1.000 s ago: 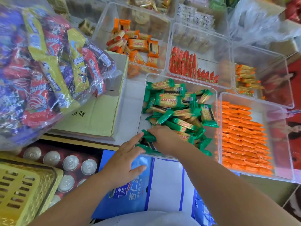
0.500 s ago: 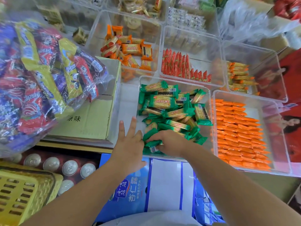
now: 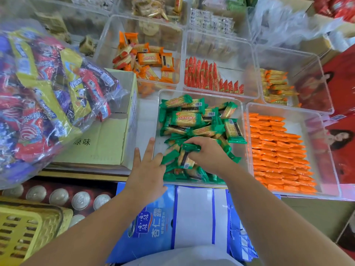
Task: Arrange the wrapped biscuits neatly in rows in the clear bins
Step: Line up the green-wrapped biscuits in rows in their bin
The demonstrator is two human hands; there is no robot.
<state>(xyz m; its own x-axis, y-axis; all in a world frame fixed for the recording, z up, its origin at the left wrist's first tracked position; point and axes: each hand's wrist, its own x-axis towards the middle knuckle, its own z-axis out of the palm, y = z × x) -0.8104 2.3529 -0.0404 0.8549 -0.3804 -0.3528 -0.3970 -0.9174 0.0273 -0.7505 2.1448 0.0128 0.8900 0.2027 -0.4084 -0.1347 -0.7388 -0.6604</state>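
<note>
While my right hand (image 3: 207, 156) reaches into the near end of the clear bin (image 3: 159, 116) at the centre of the frame, its fingers are curled round a few green wrapped biscuits (image 3: 184, 157), which stand tilted on edge under my knuckles. My left hand (image 3: 148, 169) rests at the bin's lower left corner, fingers straight and spread, gripping nothing. Its fingertips lie at the bin's left wall and its inner edge touches a green packet (image 3: 169, 157). The rest of the green biscuits sit in a loose pile (image 3: 192, 121) across the far part of the same bin, lying every which way. A few more lie along the near wall, below my right wrist.

Just right of this bin, another clear bin (image 3: 326, 135) holds orange packets (image 3: 278, 150) laid flat in tidy rows that fill its left part. Above, toward the top of the frame, 3 more bins stand side by side: square orange packets (image 3: 149, 59) jumbled in the left of them, red packets (image 3: 203, 75) standing upright in a row in the middle, and yellow-and-orange packets (image 3: 274, 85) stacked at the left side of the right-hand bin.

At the left of the frame a big clear bag (image 3: 48, 89) of mixed red, yellow and purple wrappers rests on a cardboard box (image 3: 107, 143). Below it are can tops (image 3: 57, 196), a yellow basket (image 3: 28, 227) in the lower left corner, and a blue carton (image 3: 149, 231) under my forearms.
</note>
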